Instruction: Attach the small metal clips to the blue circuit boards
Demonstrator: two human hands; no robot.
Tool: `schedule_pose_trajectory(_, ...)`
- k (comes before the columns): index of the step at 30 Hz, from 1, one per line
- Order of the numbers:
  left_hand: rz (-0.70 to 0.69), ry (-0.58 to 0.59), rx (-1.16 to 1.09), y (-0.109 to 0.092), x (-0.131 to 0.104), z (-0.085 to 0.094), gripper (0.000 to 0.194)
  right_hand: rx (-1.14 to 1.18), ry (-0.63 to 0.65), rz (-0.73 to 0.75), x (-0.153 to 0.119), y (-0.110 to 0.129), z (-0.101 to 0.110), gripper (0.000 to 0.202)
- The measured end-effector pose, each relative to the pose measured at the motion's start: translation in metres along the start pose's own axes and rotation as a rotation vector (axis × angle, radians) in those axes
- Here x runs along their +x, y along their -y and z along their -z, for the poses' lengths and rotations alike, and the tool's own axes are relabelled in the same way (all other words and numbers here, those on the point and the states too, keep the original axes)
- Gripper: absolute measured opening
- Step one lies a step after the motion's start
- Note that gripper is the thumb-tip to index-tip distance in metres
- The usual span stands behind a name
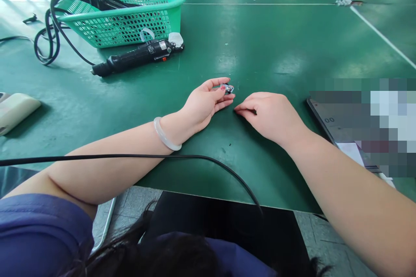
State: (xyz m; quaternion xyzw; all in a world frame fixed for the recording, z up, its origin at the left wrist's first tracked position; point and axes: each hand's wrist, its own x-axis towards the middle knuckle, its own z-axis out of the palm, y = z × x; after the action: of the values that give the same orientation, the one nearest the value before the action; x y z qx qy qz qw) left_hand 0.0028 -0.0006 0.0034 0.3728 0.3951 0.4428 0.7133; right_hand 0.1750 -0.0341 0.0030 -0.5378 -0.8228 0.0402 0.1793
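Observation:
Between the thumb and fingers of my left hand (pixel 204 101) is a small shiny metal part (pixel 229 88) with dark bits; its exact kind is too small to make out. A pale bangle (pixel 166 134) circles the left wrist. Just to the right, my right hand (pixel 268 114) hovers or rests close to the green table, its thumb and fingertips pinched together. Whatever may be in that pinch is hidden. The two hands are near each other but apart.
A black corded electric screwdriver (pixel 136 57) lies before a green plastic basket (pixel 130 13) at the back left. A tablet or phone (pixel 331 117), partly blurred out, lies at the right. A beige object (pixel 17 110) sits at the left edge. A black cable (pixel 130 156) crosses the foreground.

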Motion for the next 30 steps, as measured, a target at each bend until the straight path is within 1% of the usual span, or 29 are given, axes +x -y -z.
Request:
schedule_pose_trajectory(5,0.004,0.005,0.005,0.0,0.001,0.001,0.019,0.128,-0.068,-0.097,-0.001,-0.013,0.008,0.023)
schedule_pose_trajectory(7,0.009,0.005,0.011,0.0,0.001,0.001,0.019,0.128,-0.051,-0.131,-0.001,-0.019,0.008,0.021)
schedule_pose_trajectory(10,0.009,-0.003,0.028,0.001,0.001,0.0,0.019,0.096,0.003,-0.14,0.001,-0.024,0.006,0.015)
schedule_pose_trajectory(12,0.008,-0.008,0.048,0.0,0.0,0.0,0.02,0.074,0.026,-0.137,0.002,-0.023,0.005,0.012)
schedule_pose_trajectory(18,0.0,-0.004,0.116,0.0,-0.001,-0.002,0.022,0.046,0.06,-0.152,0.001,-0.016,0.007,0.013)
schedule_pose_trajectory(24,-0.02,-0.008,0.166,0.001,-0.002,-0.003,0.02,-0.018,0.038,-0.079,0.001,-0.018,0.003,0.019)
schedule_pose_trajectory(27,-0.007,-0.024,0.185,0.0,-0.003,-0.003,0.019,-0.055,0.023,-0.094,0.0,-0.019,0.003,0.02)
schedule_pose_trajectory(30,0.002,-0.033,0.196,-0.001,-0.004,-0.004,0.022,-0.056,-0.036,-0.112,-0.001,-0.017,0.007,0.02)
